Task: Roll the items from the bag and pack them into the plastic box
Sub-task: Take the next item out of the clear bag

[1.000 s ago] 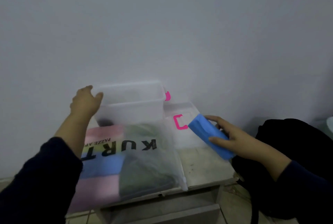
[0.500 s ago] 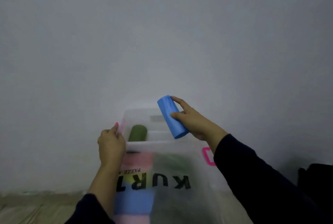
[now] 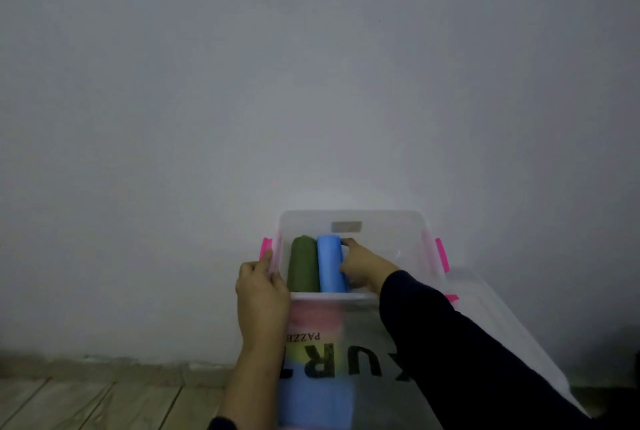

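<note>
Wall (image 3: 311,83) fills most of what we see, grey and bare. Below it the printed bag (image 3: 322,360) lies nearest us, touching the plastic box (image 3: 391,218) beyond it. Our left hand (image 3: 261,291) grips the box's left rim by a pink clip (image 3: 266,247). Inside, the blue roll (image 3: 330,265) lies against the green roll (image 3: 303,265); our right hand (image 3: 363,267) holds the blue roll, fingers curled around it.
</note>
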